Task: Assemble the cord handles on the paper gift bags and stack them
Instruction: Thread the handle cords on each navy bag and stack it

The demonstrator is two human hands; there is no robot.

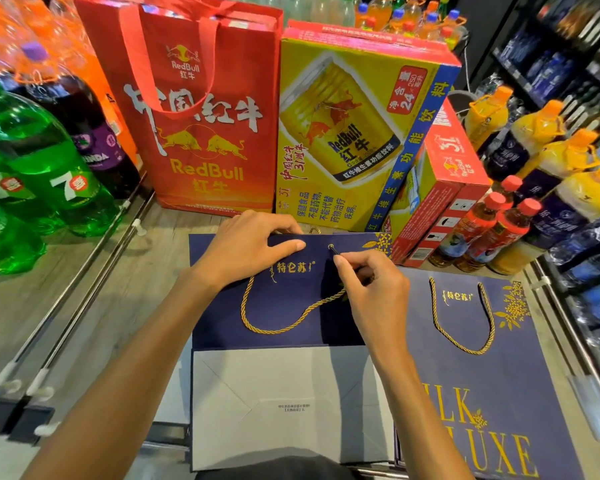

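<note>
At the far left stood round green plastic bottles and one dark purple bottle, all glossy. Beside them a tall red paper bag with flat ribbon handles stood upright. A yellow cardboard carton was just to the right of it.

In front of these, a navy gift bag of matt paper lay flat on the pale wood-grain surface. Its mouth pointed away from the person and its folded grey-white bottom pointed toward the person, so its long axis ran from near to far.

The left hand held the top edge of this bag. The thumb was on the front face and the fingers were bent over the rim, a narrow grip on the paper. A twisted gold cord came out from under this hand and hung in a loop toward the person. It then rose to the right hand.

The grip of the right hand was a tight pinch on the dark tip of the cord, which touched a small metal eyelet near the top edge.

To the right lay a second navy bag, flat in the same direction. Its own cord handle was already in both holes, and gold letters were printed on the face. Behind it stood a red carton and bottles with orange caps.
</note>
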